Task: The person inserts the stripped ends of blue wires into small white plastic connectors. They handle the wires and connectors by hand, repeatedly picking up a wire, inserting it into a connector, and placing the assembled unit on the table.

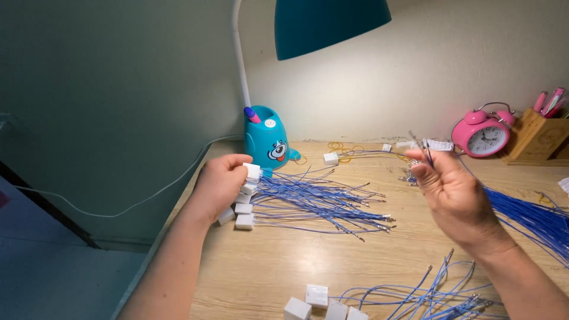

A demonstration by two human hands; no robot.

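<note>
Fingers of my right hand pinch a blue wire upright near the desk's back edge, left hand grips a white connector near the left edge, wires running right toward the other hand.

Looks like a home desk turned into a small assembly spot. Wooden counter against a plain wall, lit by a teal lamp with a cartoon-faced base. Pink alarm clock and wooden pen holder at the back right. Strewn with blue wires, white connectors and rubber bands.
</note>
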